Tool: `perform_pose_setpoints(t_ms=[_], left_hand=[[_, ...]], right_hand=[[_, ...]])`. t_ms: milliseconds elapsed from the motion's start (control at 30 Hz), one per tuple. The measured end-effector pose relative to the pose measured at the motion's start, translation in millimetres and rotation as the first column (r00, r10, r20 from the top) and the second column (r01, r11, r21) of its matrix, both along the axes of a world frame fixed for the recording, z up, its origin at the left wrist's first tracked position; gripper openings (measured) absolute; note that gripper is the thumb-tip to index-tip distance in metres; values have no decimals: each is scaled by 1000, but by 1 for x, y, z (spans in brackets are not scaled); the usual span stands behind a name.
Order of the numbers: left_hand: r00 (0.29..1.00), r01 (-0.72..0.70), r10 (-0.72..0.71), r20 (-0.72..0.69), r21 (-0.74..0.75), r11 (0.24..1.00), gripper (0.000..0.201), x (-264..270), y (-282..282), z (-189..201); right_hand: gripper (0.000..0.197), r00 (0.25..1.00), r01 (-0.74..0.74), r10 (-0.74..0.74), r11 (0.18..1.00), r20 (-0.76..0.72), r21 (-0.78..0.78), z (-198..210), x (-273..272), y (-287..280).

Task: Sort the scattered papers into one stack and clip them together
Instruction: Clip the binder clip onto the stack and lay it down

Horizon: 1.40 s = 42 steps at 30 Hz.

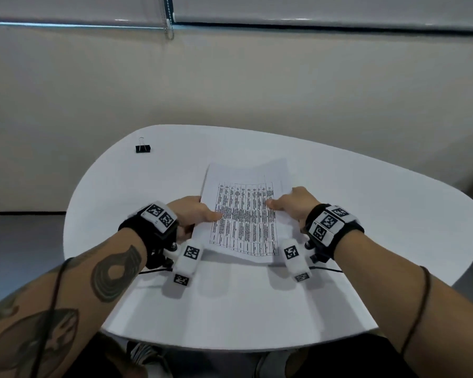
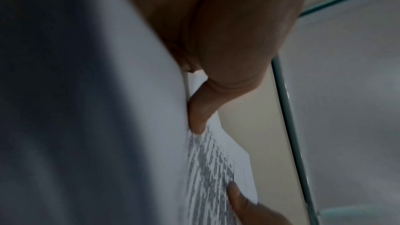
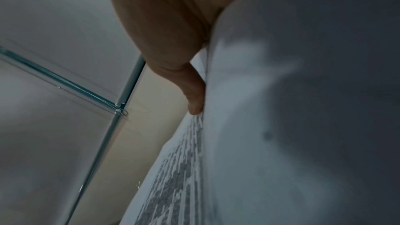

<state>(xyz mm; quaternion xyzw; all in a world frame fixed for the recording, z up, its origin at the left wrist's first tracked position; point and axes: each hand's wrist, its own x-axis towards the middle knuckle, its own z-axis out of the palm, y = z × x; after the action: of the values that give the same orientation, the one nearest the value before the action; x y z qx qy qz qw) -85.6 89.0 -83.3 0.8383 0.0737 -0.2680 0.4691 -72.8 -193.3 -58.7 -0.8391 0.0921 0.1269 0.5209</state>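
Observation:
A stack of white papers (image 1: 243, 214) with a printed table on the top sheet is held tilted above the middle of the white table (image 1: 366, 208). My left hand (image 1: 194, 214) grips its left edge, thumb on top. My right hand (image 1: 295, 205) grips the right edge the same way. In the left wrist view my thumb (image 2: 199, 117) presses on the printed papers (image 2: 216, 168). The right wrist view shows my thumb (image 3: 194, 98) on the papers (image 3: 173, 177). A black binder clip (image 1: 143, 148) lies at the table's far left, apart from both hands.
The rounded table stands against a beige wall (image 1: 230, 77), with roller blinds (image 1: 311, 9) above it. Grey floor (image 1: 19, 241) shows at the left. Cables run along both forearms.

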Motion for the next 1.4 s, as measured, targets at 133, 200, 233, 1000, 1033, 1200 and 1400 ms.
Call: perform_pose_setpoints(t_ms=[133, 200, 233, 1000, 1033, 1200, 1400], left_hand=[[995, 86, -95, 34, 203, 975, 118, -2, -8, 14], [981, 193, -192, -33, 289, 938, 102, -4, -9, 31], [977, 211, -200, -69, 322, 923, 87, -2, -4, 42], [902, -359, -10, 432, 761, 541, 20, 179, 151, 61], [883, -375, 3, 470, 702, 605, 21, 172, 142, 68], [789, -210, 49, 612, 194, 958, 10, 97, 54, 105], [875, 154, -179, 451, 93, 984, 7, 19, -63, 86]], right_hand=[[79, 1000, -18, 16, 994, -13, -108, -2, 14, -2], [74, 999, -16, 12, 992, -35, -125, -5, 19, -6], [73, 999, -8, 2, 993, -45, -122, -9, 22, -8], [113, 994, -50, 65, 985, -88, 162, -28, 25, -16], [120, 995, -37, 50, 989, -88, 143, -28, 25, -16], [115, 1000, 8, -9, 1000, -29, -19, -24, 24, -7], [82, 975, 69, -27, 981, 223, -180, 5, -2, 12]])
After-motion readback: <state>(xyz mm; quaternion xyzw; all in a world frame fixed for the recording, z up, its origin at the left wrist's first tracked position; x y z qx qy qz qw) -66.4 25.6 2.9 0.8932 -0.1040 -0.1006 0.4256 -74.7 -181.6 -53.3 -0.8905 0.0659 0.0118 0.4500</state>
